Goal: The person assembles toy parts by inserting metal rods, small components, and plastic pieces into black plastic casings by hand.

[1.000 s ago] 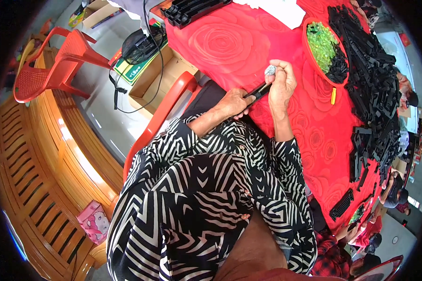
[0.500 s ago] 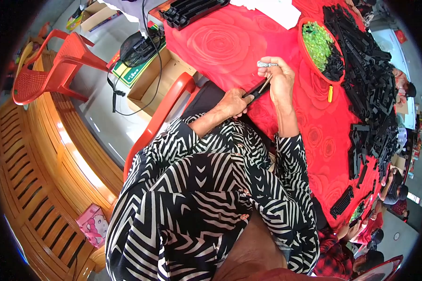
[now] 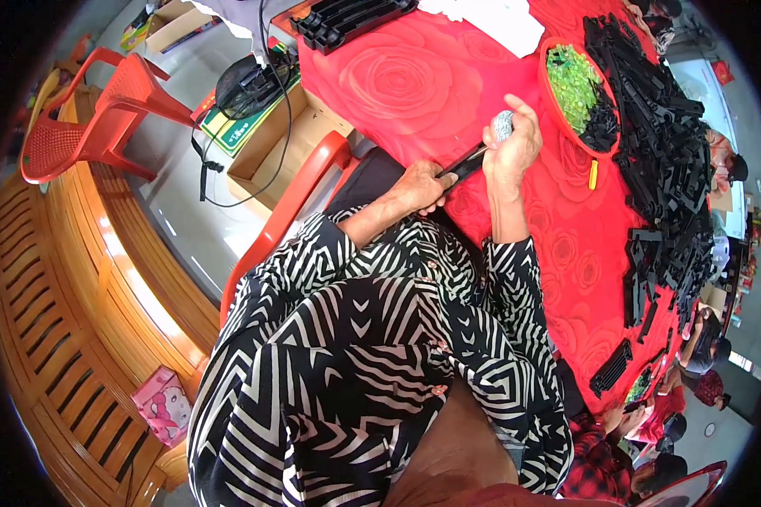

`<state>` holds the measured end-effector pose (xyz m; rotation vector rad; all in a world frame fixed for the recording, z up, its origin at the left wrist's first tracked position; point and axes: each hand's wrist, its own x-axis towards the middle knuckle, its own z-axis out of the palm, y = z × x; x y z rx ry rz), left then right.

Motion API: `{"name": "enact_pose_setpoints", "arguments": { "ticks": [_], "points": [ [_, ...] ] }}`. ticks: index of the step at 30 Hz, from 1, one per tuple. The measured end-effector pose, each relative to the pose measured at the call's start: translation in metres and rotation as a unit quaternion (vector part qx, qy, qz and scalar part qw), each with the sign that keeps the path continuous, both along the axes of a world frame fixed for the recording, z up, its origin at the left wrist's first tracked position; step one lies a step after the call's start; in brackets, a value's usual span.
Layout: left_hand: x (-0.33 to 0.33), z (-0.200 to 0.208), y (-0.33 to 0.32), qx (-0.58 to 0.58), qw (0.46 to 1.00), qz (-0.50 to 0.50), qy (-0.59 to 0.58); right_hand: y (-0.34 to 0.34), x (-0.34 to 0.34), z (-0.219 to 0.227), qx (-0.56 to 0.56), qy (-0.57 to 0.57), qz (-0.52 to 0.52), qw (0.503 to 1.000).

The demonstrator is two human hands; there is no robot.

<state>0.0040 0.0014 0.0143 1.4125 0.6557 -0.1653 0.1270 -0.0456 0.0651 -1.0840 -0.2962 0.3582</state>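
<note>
My left hand is closed on one end of a narrow black plastic strip, holding it slanted over the table edge by my lap. In my right hand is a tool with a grey, wrapped-looking handle; the fingers curl round it, the index finger partly raised. The tool's shaft is mostly hidden, and I cannot tell whether its tip touches the strip. Right of that hand stands an orange-red basin with small translucent green pieces and small black parts.
A large heap of black plastic parts runs along the right of the red flowered tablecloth. A small yellow object lies below the basin. Black trays lie at the far edge. An open cardboard box is at left; other people sit at right.
My right hand has turned and its grip has changed, so the handle now points upward with its end showing. The left hand and the black strip stay nearly in place.
</note>
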Motion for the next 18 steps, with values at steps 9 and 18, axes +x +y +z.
{"name": "enact_pose_setpoints", "arguments": {
  "ticks": [9,18],
  "points": [
    [0.001,-0.007,-0.001,-0.022,1.000,0.006,-0.020,-0.001,0.003,-0.010,-0.055,0.021,0.017,0.998],
    [-0.001,0.000,0.000,-0.012,1.000,-0.002,-0.009,-0.001,0.001,-0.008,-0.047,0.037,0.029,0.998]
  ]
}}
